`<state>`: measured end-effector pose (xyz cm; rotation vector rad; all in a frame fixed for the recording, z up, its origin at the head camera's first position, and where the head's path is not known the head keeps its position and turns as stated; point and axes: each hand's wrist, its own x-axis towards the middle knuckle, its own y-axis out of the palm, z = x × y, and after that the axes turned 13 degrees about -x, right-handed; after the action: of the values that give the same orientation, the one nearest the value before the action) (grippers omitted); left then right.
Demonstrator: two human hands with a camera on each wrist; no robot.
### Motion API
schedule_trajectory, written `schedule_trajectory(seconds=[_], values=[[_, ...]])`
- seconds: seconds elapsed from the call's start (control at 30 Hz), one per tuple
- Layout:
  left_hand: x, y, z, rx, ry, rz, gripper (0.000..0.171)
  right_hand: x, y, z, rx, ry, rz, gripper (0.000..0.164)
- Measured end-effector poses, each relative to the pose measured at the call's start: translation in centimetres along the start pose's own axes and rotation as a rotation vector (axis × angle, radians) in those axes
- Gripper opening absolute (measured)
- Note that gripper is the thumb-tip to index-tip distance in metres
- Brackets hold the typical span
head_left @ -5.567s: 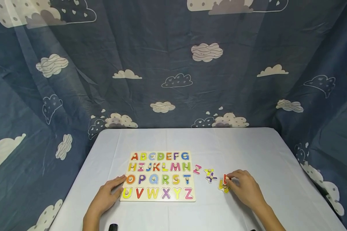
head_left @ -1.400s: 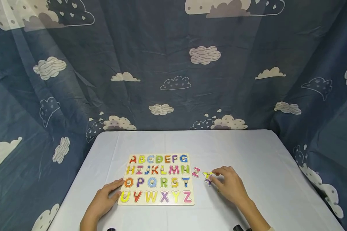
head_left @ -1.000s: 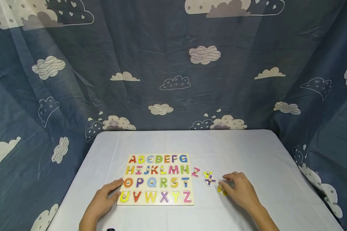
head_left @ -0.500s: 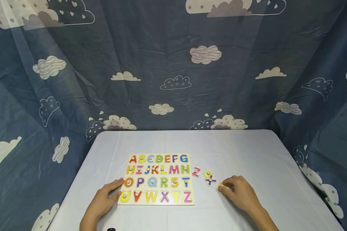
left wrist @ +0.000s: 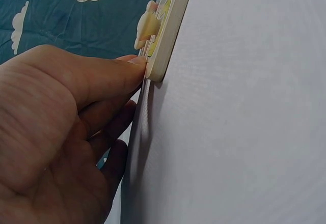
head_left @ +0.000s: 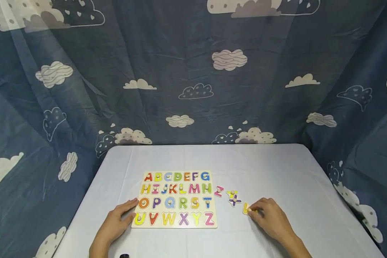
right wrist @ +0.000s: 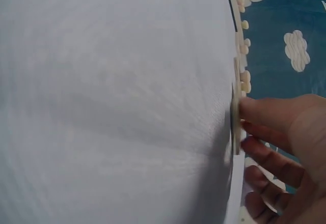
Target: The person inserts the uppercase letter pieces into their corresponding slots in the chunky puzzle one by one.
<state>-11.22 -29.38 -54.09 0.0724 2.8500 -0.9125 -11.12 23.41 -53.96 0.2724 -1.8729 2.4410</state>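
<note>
A wooden alphabet puzzle board [head_left: 174, 227] lies on the table, most of its letters carrying knobbed pieces, including the red V piece [head_left: 153, 218]. My left hand [head_left: 114, 224] rests at the board's left edge, index finger and thumb touching it; in the left wrist view the thumb [left wrist: 109, 76] meets the board's corner. My right hand [head_left: 272, 219] pinches a yellow letter piece [head_left: 245, 208], partly hidden by the fingertips, probably the W. Left of it lie a purple X piece [head_left: 234, 201], a yellow Y piece [head_left: 231, 194] overlapping it, and a pink Z piece [head_left: 218, 191].
A white cloth [head_left: 261, 165] covers the table. Dark blue cloud-print fabric [head_left: 167, 53] hangs behind it and at both sides. A small black object [head_left: 124, 256] shows at the bottom edge near the left forearm.
The red V piece, held by my right hand in the oldest frame, now sits in the board. My right hand went from beside the yellow Y to the yellow letter piece and took hold of it.
</note>
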Motion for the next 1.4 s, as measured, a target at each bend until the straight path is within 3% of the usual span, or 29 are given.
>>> schedule_trajectory(seconds=[0.23, 0.43, 0.73, 1.0, 1.4], values=[[-0.1, 0.1, 0.0, 0.001, 0.004, -0.007, 0.051, 1.0, -0.4, 0.8, 0.022, -0.041, -0.053, 0.008], [0.1, 0.1, -0.1, -0.003, 0.013, -0.010, 0.051, 2.2, -0.2, 2.8, 0.067, -0.066, -0.048, 0.010], [0.0, 0.2, -0.2, 0.002, -0.002, -0.013, 0.050, 2.7, 1.2, 7.8, 0.107, -0.121, -0.011, 0.011], [0.0, 0.2, 0.1, 0.010, -0.003, -0.019, 0.050, 3.1, 2.4, 12.6, 0.157, -0.257, -0.017, 0.007], [0.1, 0.2, 0.3, 0.006, 0.007, -0.013, 0.051, 3.8, 3.7, 17.2, 0.176, -0.371, -0.010, 0.009]])
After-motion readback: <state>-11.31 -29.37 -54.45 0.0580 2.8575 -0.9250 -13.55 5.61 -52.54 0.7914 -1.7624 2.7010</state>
